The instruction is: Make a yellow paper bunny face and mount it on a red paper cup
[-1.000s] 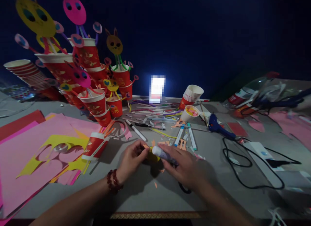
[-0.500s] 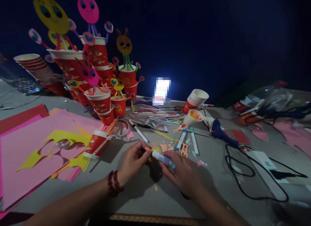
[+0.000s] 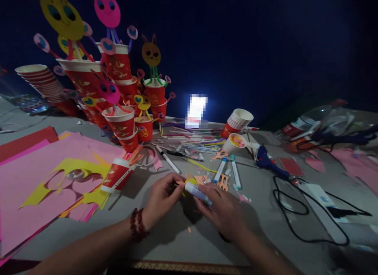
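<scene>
Left hand (image 3: pixel 163 196): grip closed between thumb and fingertips, pinching the edge of a small yellow paper piece (image 3: pixel 192 181); a small orange tip (image 3: pixel 180 183) shows at the same fingertips. Dark red beaded bracelet (image 3: pixel 137 224) at this wrist.

Right hand (image 3: pixel 223 206): grip closed around a white tube (image 3: pixel 197 191), thumb on the near side, fingers over the far side. The tube tilts, its white end pointing toward the left hand and overlapping the yellow piece in view; cannot tell whether the two touch. Both hands are above the tabletop (image 3: pixel 165 249), near its front edge, with a shadow beneath them.

Just beyond the hands: orange paper scraps (image 3: pixel 223 182), a blue-capped marker (image 3: pixel 220 170) and a green-capped marker (image 3: pixel 236 172) lying side by side. Further right, a blue glue gun (image 3: pixel 270 162) and a looped black cable (image 3: pixel 291 223).

Left of the hands: a red paper cup (image 3: pixel 115 175) tipped at an angle, near a yellow sheet with round cutouts (image 3: pixel 63 164) resting on pink paper (image 3: pixel 20 223). Behind these, stacked red cups carry paper rabbit figures. A small cup holding colored pieces (image 3: pixel 232 144) leans near the nested cups (image 3: pixel 236 123).
</scene>
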Motion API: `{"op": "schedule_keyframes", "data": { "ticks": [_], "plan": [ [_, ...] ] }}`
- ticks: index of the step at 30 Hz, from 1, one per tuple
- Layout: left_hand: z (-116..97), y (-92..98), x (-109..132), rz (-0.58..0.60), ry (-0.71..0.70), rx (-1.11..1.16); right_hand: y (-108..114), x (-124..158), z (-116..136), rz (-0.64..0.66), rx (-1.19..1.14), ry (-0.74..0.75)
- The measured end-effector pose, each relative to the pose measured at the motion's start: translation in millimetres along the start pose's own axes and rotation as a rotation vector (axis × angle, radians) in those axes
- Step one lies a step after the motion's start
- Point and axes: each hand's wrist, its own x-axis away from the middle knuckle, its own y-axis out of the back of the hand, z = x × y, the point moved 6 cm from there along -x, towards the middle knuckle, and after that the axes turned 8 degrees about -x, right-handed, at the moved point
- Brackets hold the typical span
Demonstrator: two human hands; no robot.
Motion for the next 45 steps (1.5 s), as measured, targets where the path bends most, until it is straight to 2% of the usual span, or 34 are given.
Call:
{"op": "schedule_keyframes", "data": {
  "ticks": [6,14,20,30,39,45],
  "plan": [
    [-1.5,1.6,-1.0,0.001,-0.050,-0.060,-2.2,0.0,0.4,0.039,-0.047,0.001],
    [-13.9,4.0,0.0,-0.011,-0.184,-0.228,9.3,-1.6,3.4,-0.044,-0.140,-0.039],
    [-16.9,3.3,1.7,-0.008,-0.239,-0.306,12.4,-3.6,6.1,-0.071,-0.123,-0.011],
    [-11.5,1.0,2.2,0.013,-0.184,-0.271,11.6,-0.7,5.9,-0.084,-0.088,0.022],
    [-14.8,0.2,3.0,0.008,-0.204,-0.259,13.1,-3.3,7.7,-0.097,-0.107,0.001],
    [-15.4,0.8,4.0,-0.004,-0.216,-0.271,16.0,-4.9,1.8,-0.104,-0.109,-0.076]
  ]
}}
